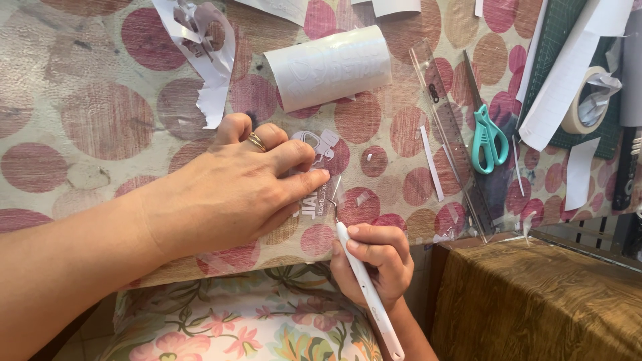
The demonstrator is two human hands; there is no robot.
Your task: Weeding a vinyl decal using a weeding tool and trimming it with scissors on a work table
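The left hand [234,190] presses flat, open, on the clear decal sheet [321,180] beside the ruler [449,134]; the right hand [374,264] has its grip closed round the white weeding hook [364,284]. A slip could tear the decal or jab a fingertip.

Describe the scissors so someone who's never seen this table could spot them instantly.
Start at the table with the spotted cloth and go to its right side, just right of the clear plastic ruler lying at a slant. The scissors lie there closed, blades pointing up and away. Their teal handles are the only teal thing among white paper scraps and a roll of tape.
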